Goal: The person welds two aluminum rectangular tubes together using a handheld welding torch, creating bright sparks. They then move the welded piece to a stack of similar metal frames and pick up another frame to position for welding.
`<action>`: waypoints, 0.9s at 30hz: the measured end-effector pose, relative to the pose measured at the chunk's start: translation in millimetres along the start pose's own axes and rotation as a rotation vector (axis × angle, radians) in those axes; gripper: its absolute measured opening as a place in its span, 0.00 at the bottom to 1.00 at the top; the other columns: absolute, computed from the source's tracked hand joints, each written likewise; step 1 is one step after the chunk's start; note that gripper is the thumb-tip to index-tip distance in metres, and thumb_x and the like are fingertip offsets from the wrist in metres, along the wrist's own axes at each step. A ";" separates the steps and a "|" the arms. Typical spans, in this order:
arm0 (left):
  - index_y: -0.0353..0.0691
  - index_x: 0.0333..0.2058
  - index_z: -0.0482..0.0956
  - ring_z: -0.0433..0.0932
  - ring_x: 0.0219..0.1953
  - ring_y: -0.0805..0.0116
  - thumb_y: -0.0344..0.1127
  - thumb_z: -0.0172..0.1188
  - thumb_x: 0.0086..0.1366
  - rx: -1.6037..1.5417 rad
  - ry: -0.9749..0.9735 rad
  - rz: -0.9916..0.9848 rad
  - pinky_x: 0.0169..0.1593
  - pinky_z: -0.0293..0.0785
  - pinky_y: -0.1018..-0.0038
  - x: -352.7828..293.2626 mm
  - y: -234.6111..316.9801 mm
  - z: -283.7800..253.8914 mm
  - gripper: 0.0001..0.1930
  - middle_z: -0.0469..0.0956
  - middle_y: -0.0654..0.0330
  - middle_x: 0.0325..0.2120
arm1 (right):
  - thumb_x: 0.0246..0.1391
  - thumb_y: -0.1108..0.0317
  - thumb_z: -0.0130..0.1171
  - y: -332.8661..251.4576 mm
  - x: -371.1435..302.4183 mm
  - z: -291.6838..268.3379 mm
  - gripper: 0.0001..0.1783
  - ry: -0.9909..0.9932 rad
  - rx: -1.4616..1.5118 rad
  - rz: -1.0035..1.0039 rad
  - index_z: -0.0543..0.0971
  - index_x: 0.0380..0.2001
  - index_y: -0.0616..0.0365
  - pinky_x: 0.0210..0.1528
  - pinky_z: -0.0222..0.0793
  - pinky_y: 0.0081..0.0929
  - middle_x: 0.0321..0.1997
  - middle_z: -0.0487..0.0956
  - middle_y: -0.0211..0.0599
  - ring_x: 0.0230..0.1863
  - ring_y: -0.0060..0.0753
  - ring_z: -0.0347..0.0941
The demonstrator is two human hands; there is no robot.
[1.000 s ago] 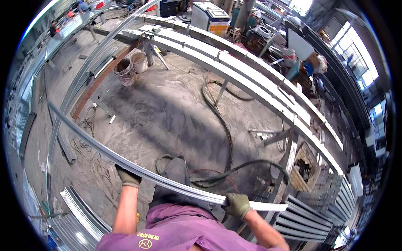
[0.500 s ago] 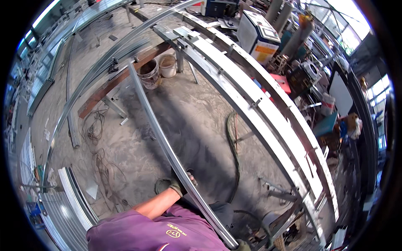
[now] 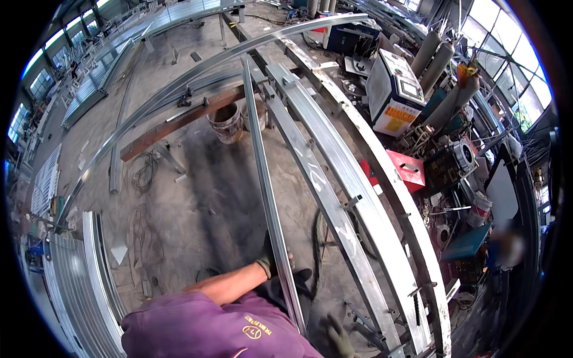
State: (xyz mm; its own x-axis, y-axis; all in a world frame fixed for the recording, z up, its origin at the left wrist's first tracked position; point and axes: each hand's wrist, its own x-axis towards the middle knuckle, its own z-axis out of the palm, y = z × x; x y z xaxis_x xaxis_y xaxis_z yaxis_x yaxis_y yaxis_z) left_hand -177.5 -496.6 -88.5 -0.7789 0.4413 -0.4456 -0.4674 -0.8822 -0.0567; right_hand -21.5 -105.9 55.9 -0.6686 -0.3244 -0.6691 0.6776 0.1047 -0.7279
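A long silvery metal channel slants away from my body, its near end beside my purple shirt. My left hand, in a dark glove with bare fingertips, wraps around it near that end; the palm side is partly hidden behind the channel. My right hand, also gloved, is at the lower edge, apart from the channel, fingers stretched out and slightly blurred. The channel's far end overlaps the end of the long steel rack on the right. More silvery lengths lie along that rack.
A rusty brown beam crosses ahead, with a dirty bucket beside it. A large curved metal strip arcs across the left. Ribbed sheets lie at lower left. Behind the rack stand a white machine, gas cylinders and a red box.
The channel's far end has swung right, toward the rack, with my left hand still around it. My right hand has come away from the near end. My view has turned somewhat.
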 end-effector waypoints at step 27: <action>0.41 0.46 0.81 0.86 0.38 0.61 0.61 0.70 0.70 0.303 0.361 0.244 0.47 0.85 0.60 130.9 19.5 210.5 0.27 0.85 0.58 0.36 | 0.51 0.52 0.85 -274.1 219.6 14.2 0.52 0.014 -0.559 -0.193 0.74 0.69 0.76 0.59 0.78 0.32 0.54 0.88 0.52 0.55 0.36 0.85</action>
State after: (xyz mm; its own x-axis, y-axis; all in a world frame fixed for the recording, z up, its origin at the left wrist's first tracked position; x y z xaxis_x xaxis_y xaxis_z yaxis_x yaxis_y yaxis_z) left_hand -376.6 -421.5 40.2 -0.7118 0.0973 -0.6956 -0.4320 -0.8416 0.3242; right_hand -349.7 -219.2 110.6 -0.7704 -0.3749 -0.5157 0.2814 0.5258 -0.8027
